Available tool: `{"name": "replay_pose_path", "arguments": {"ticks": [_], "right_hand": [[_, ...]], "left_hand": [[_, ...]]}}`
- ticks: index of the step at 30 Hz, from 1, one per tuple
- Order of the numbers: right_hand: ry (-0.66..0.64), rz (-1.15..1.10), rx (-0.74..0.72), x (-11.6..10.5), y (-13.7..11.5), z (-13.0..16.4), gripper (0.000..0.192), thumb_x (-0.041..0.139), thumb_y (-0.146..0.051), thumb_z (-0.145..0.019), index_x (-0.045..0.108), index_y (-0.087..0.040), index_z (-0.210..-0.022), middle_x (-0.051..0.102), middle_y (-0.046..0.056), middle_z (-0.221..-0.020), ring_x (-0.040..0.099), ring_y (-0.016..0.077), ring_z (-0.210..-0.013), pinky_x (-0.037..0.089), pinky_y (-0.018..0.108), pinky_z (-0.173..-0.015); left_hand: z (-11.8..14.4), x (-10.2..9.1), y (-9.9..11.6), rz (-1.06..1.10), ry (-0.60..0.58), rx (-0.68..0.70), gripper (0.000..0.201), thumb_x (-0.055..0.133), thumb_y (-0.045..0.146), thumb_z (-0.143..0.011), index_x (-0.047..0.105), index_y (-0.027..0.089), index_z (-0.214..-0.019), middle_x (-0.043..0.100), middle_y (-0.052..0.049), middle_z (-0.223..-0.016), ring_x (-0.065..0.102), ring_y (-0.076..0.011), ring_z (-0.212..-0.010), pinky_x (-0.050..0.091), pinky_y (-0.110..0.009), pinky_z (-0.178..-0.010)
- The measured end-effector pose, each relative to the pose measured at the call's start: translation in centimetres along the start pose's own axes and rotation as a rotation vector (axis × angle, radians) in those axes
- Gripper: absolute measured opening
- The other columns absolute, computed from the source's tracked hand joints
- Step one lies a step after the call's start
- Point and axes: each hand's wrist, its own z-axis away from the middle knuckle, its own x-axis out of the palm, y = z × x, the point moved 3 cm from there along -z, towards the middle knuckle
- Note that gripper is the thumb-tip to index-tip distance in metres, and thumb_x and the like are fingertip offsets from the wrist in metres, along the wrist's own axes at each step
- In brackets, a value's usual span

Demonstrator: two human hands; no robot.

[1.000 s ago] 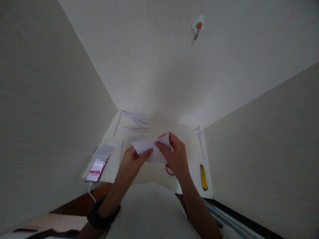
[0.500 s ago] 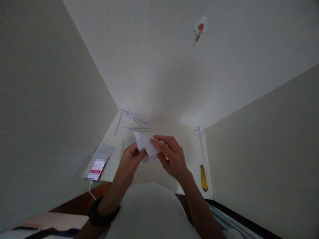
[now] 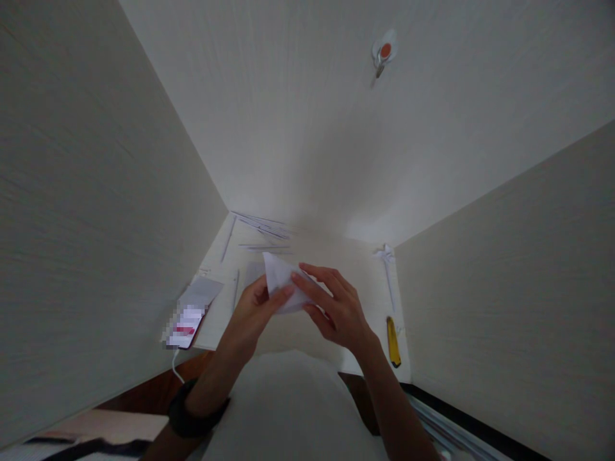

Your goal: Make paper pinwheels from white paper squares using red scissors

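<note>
A small sheet of white paper [image 3: 277, 272], partly folded, is held above the table between both hands. My left hand [image 3: 254, 307] grips its left side, the thumb lying across the near face and the fingers curled behind. On the right, my right hand [image 3: 334, 301] pinches the paper, with index and middle fingers over the top and the thumb below. Part of the sheet is hidden behind the fingers. Beneath the hands lies the white table [image 3: 298, 336].
Thin paper strips [image 3: 264, 225] lie at the back left. A phone [image 3: 187, 326] with a white cable sits at the left edge. At the right are a yellow utility knife [image 3: 393, 342] and a paper flower with a stem [image 3: 387, 262]. Walls close in three sides; a hook [image 3: 383, 54] hangs ahead.
The paper's loose lower flap has come together with the upper part. My left thumb has slid rightward over the paper, and my right hand has shifted slightly right.
</note>
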Motion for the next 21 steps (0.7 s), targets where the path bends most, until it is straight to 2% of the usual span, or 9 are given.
{"name": "replay_pose_path", "arguments": {"ticks": [3, 6, 10, 13, 16, 21], "right_hand": [[0.042, -0.15, 0.079, -0.3, -0.3, -0.1, 0.045, 0.045, -0.031, -0.1, 0.043, -0.031, -0.145, 0.056, 0.011, -0.137, 0.054, 0.0262, -0.122, 0.049, 0.046, -0.098], [0.103, -0.373, 0.295, -0.7, -0.1, -0.5, 0.042, 0.051, -0.033, -0.097, 0.048, -0.028, -0.138, 0.066, 0.009, -0.12, 0.062, 0.0226, -0.107, 0.052, 0.04, -0.091], [0.025, -0.53, 0.571, -0.6, 0.2, -1.2, 0.02, 0.062, -0.024, -0.089, 0.064, -0.024, -0.109, 0.071, 0.004, -0.097, 0.065, 0.0169, -0.083, 0.053, 0.031, -0.077], [-0.014, -0.54, 0.657, -0.6, 0.4, -1.4, 0.003, 0.067, -0.022, -0.083, 0.067, -0.022, -0.087, 0.07, 0.0, -0.083, 0.063, 0.0161, -0.074, 0.05, 0.03, -0.072], [0.01, -0.556, 0.713, -0.5, 0.6, -1.3, 0.006, 0.068, -0.022, -0.081, 0.064, -0.021, -0.076, 0.067, -0.001, -0.073, 0.062, 0.0163, -0.07, 0.048, 0.029, -0.068], [0.12, -0.615, 0.815, -0.5, 1.3, -0.7, 0.013, 0.069, -0.027, -0.076, 0.059, -0.021, -0.071, 0.063, -0.001, -0.07, 0.06, 0.0159, -0.068, 0.048, 0.029, -0.068]], "left_hand": [[-0.1, -0.1, -0.1, -0.049, -0.011, 0.019, 0.037, 0.084, 0.035, -0.065, 0.074, 0.015, -0.095, 0.079, -0.007, -0.091, 0.071, -0.0239, -0.084, 0.056, -0.033, -0.078], [-0.2, -0.2, 0.0, -0.108, -0.018, 0.048, 0.033, 0.081, 0.033, -0.068, 0.072, 0.016, -0.095, 0.078, -0.007, -0.09, 0.071, -0.0242, -0.083, 0.055, -0.034, -0.076], [0.0, 0.0, 0.4, -0.201, -0.057, 0.098, 0.031, 0.078, 0.026, -0.071, 0.07, 0.018, -0.1, 0.076, -0.005, -0.094, 0.07, -0.0235, -0.086, 0.054, -0.032, -0.078], [0.3, 0.3, 0.8, -0.25, -0.061, 0.134, 0.03, 0.077, 0.024, -0.073, 0.067, 0.019, -0.101, 0.075, -0.004, -0.094, 0.069, -0.0223, -0.088, 0.053, -0.03, -0.08], [0.5, 0.4, 0.9, -0.263, -0.064, 0.161, 0.034, 0.077, 0.024, -0.074, 0.063, 0.02, -0.104, 0.075, -0.005, -0.1, 0.07, -0.0216, -0.094, 0.053, -0.03, -0.084], [0.4, 0.3, 0.8, -0.28, -0.046, 0.197, 0.033, 0.076, 0.02, -0.073, 0.063, 0.021, -0.103, 0.073, -0.004, -0.099, 0.07, -0.0193, -0.092, 0.056, -0.029, -0.083]]}}
